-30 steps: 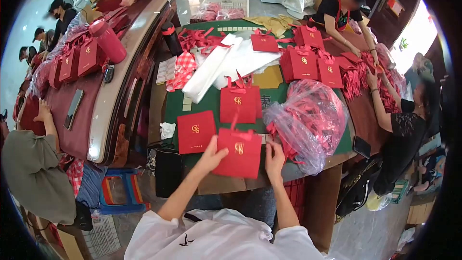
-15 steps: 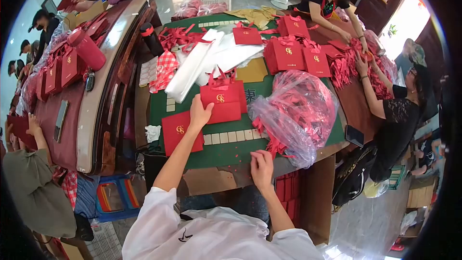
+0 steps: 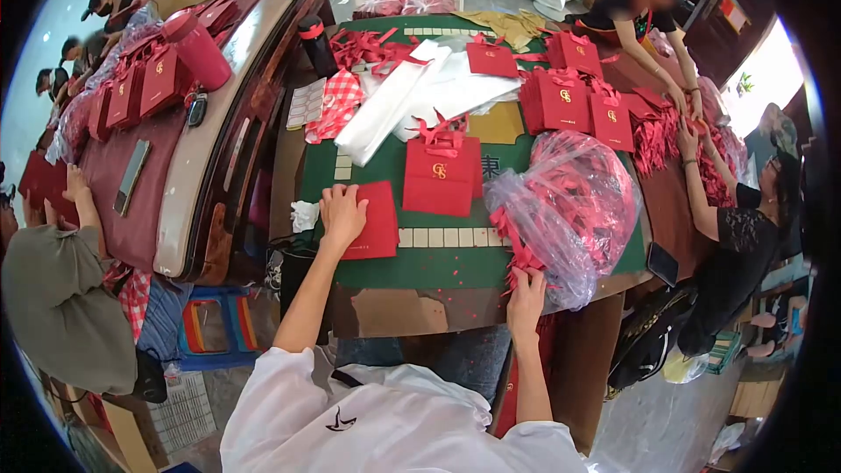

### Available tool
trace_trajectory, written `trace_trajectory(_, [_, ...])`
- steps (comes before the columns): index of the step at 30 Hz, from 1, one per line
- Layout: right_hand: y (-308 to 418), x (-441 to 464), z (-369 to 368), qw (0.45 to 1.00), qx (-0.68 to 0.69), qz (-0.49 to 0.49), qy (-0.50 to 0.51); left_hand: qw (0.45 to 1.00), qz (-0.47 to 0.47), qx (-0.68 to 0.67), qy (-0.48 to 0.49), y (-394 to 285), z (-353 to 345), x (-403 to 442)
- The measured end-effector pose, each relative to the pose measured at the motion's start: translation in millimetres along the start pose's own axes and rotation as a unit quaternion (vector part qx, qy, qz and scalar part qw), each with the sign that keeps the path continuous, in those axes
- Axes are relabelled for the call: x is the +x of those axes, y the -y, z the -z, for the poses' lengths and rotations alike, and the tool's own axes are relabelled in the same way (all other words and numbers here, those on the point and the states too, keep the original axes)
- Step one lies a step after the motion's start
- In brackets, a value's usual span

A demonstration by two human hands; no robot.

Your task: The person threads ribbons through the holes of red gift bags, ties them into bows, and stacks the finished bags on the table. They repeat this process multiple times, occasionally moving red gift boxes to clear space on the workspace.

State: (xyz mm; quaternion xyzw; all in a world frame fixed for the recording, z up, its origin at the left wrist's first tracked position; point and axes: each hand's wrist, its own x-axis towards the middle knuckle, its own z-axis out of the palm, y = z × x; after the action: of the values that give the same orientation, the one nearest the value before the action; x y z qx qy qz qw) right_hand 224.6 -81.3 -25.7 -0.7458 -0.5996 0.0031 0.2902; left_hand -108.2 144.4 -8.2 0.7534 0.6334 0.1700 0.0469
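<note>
My left hand (image 3: 342, 215) lies over the upper part of a flat red bag (image 3: 377, 226) at the left of the green mat, its fingers spread on the surface. To the right of it, a small pile of red bags with ribbon handles (image 3: 441, 177) rests on the mat. My right hand (image 3: 526, 298) is at the front edge, its fingertips on red ribbons (image 3: 523, 256) that spill from a clear plastic sack (image 3: 578, 210). Its fingers are bent together around a ribbon end.
White plastic sleeves (image 3: 394, 105) lie at the mid-left, below a black bottle (image 3: 316, 45). Red bags (image 3: 561, 103) stand at the back right. A row of white tiles (image 3: 451, 237) crosses the mat. Co-workers' hands (image 3: 688, 114) handle ribbons at the right; a phone (image 3: 662, 264) lies nearby.
My left hand has let go of the bag on the pile and moved left onto the flat bag. My right hand has moved right to the ribbons. The view has shifted.
</note>
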Motion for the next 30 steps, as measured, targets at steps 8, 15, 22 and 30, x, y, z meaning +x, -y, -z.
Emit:
trace_trajectory(8, [16, 11, -5, 1.0, -0.006, -0.002, -0.004, 0.996, -0.036, -0.082, -0.008, -43, -9, -40])
trace_trajectory(15, [61, 8, -7, 0.999, 0.019, 0.028, 0.019, 0.988, -0.117, -0.103, 0.008, -91, -5, -84])
trace_trajectory(22, [74, 10, -19, 0.998, 0.052, 0.03, 0.009, 0.98, -0.159, -0.116, 0.032, -99, -2, -106])
trace_trajectory(30, [64, 14, -19, 0.99, 0.072, 0.097, 0.071, 0.978, -0.119, -0.143, 0.093, -106, -2, -125])
